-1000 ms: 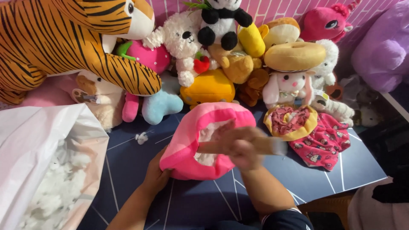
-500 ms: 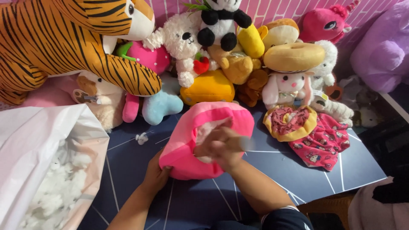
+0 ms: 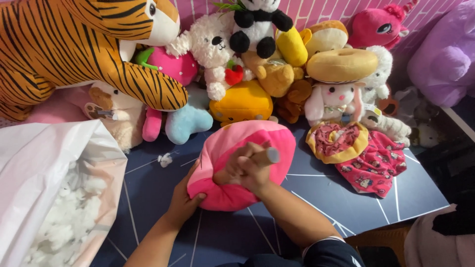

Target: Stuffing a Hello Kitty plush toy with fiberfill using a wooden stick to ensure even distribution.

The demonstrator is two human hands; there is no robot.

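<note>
Head view: A pink plush shell [image 3: 232, 163] is held on the dark blue surface [image 3: 346, 198] between both hands. The left hand [image 3: 183, 200] is cupped against the shell's lower left edge. The right hand [image 3: 247, 168] is closed around a wooden stick [image 3: 267, 156], pressed into the shell's middle. Left of the left hand, a white bag [image 3: 34, 163] of white stuffing [image 3: 64, 222] stands open. Beyond the hands, a pile of plush toys is stacked, a striped tiger [image 3: 74, 49] among them. A loose stuffing tuft [image 3: 165, 159] lies near the shell.
</note>
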